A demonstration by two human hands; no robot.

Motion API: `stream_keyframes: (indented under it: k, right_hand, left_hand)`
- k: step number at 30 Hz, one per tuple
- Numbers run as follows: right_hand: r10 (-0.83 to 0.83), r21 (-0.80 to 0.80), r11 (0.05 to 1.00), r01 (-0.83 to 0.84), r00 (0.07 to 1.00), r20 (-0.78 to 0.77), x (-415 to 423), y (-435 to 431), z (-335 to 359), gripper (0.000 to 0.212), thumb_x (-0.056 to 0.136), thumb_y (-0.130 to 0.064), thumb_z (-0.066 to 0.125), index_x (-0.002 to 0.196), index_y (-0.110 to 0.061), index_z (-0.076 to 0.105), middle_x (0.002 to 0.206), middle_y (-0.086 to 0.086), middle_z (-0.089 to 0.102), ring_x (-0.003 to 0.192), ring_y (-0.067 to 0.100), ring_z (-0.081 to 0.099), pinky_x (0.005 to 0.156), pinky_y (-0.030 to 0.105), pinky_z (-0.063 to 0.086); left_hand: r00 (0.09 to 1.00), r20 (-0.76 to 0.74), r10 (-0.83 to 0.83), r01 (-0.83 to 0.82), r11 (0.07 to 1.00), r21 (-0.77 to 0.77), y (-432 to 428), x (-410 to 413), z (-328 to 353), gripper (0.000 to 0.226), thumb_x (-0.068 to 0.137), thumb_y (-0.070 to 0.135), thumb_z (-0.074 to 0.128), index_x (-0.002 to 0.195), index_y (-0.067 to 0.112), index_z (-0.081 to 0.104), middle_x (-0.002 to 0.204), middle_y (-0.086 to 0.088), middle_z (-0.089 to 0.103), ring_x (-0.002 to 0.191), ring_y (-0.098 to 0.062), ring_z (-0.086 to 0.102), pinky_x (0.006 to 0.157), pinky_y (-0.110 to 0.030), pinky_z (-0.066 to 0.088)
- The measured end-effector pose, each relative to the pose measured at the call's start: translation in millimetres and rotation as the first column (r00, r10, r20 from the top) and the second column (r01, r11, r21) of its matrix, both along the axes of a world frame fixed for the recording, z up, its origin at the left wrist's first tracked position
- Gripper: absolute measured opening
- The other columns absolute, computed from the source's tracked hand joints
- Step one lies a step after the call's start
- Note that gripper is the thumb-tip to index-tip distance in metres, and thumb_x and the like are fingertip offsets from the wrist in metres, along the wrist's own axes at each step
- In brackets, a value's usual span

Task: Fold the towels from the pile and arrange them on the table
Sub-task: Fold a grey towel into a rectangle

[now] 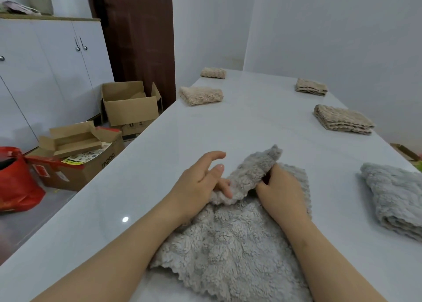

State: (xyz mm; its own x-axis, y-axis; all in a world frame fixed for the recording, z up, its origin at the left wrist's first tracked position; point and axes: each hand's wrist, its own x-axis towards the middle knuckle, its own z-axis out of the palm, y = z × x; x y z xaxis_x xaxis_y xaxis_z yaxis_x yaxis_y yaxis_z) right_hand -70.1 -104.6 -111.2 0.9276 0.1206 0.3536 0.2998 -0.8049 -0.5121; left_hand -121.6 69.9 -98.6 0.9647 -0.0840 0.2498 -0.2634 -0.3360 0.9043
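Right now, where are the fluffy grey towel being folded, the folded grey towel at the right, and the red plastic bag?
Fluffy grey towel being folded (pixel 228 244), head view, its flat middle.
Folded grey towel (pixel 397 194), head view, its top layer.
Red plastic bag (pixel 16 187), head view, its front side.

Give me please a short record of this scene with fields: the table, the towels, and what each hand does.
Surface: white table
In work: grey towel, spread near the front edge, its far part lifted into a fold
Left hand: rests on the fold, fingers mostly straight
Right hand: grips the fold, fingers curled
Folded: beige towels, two on the left, two on the right
Also right: folded grey towels
Floor, left: cardboard boxes, red bag
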Motion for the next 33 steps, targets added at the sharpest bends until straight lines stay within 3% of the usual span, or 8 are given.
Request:
stream_keyframes:
  k: [4,8,14,17,21,24,27,33]
  right_hand:
    - [0.02,0.098,0.995,-0.016,0.999,-0.035,-1,-1,0,0.018,0.082,-0.019,0.051,0.076,-0.025,0.036,0.059,-0.002,0.05,0.054,0.015,0.047,0.047,0.03,0.032]
    - [-0.006,0.07,0.998,0.009,0.999,-0.042,0,0,-1,0.008,0.082,-0.021,0.052,0.082,-0.019,0.044,0.069,0.001,0.057,0.065,0.022,0.054,0.057,0.032,0.041]
    - [0.04,0.116,0.993,-0.035,0.998,-0.039,-1,-1,0,0.014,0.084,-0.033,0.054,0.095,-0.028,0.047,0.062,-0.013,0.053,0.06,0.008,0.052,0.06,0.03,0.038]
    - [0.057,0.128,0.99,-0.051,0.997,-0.044,-2,0,1,0.019,0.088,-0.034,0.053,0.106,-0.029,0.05,0.059,-0.01,0.056,0.056,0.004,0.054,0.054,0.025,0.037]
    - [0.064,0.116,0.992,-0.059,0.997,-0.035,-4,-1,5,0.023,0.089,-0.03,0.053,0.111,-0.025,0.054,0.066,-0.012,0.057,0.066,0.001,0.055,0.067,0.029,0.044]
    - [0.043,0.049,0.998,-0.045,0.998,0.046,-6,-1,9,0.027,0.087,-0.029,0.052,0.113,-0.023,0.058,0.089,-0.012,0.064,0.086,0.01,0.058,0.08,0.033,0.045]
    - [-0.03,-0.177,0.984,0.024,0.999,-0.037,-5,-4,10,0.032,0.089,-0.039,0.047,0.119,-0.03,0.055,0.124,-0.007,0.058,0.119,0.021,0.046,0.1,0.04,0.031]
    - [-0.024,-0.261,0.965,-0.013,0.99,-0.137,-10,-4,12,0.037,0.091,-0.044,0.043,0.126,-0.034,0.048,0.136,-0.007,0.049,0.128,0.021,0.037,0.104,0.038,0.024]
  left_hand:
    - [0.991,0.053,0.126,-0.136,0.952,0.273,-3,2,-5,0.033,0.088,0.033,0.055,0.118,0.035,0.042,0.078,0.013,0.067,0.079,-0.003,0.062,0.074,-0.027,0.048]
    - [0.988,0.064,0.142,-0.154,0.822,0.548,-6,8,-13,0.059,0.081,0.038,0.062,0.135,0.031,0.037,0.122,0.008,0.053,0.113,-0.013,0.046,0.086,-0.026,0.036]
    - [0.895,0.158,0.418,-0.445,0.866,0.227,12,17,-7,0.016,0.074,0.024,0.066,0.067,0.033,0.056,0.065,0.02,0.058,0.061,0.008,0.052,0.054,-0.005,0.035]
    - [0.789,-0.016,0.614,-0.604,0.78,0.166,41,24,-4,0.018,0.079,0.032,0.063,0.093,0.03,0.052,0.076,0.01,0.059,0.068,-0.003,0.055,0.057,-0.025,0.039]
    - [0.672,0.035,0.74,-0.626,0.543,0.559,66,28,-7,0.055,0.082,0.032,0.058,0.13,0.019,0.034,0.121,-0.012,0.054,0.113,-0.033,0.045,0.087,-0.04,0.037]
    - [0.822,0.269,0.502,-0.562,0.645,0.518,56,28,-4,0.053,0.087,0.029,0.053,0.137,0.02,0.037,0.139,-0.006,0.043,0.128,-0.027,0.034,0.103,-0.039,0.027]
    - [0.988,0.056,0.147,-0.14,0.658,0.74,41,27,-14,0.048,0.096,0.042,0.034,0.142,0.029,0.031,0.151,0.006,0.028,0.14,-0.014,0.02,0.112,-0.04,0.013]
    - [0.989,0.055,0.138,-0.123,0.556,0.822,41,27,-16,0.043,0.095,0.045,0.032,0.137,0.034,0.037,0.148,0.013,0.032,0.139,-0.01,0.021,0.112,-0.045,0.009]
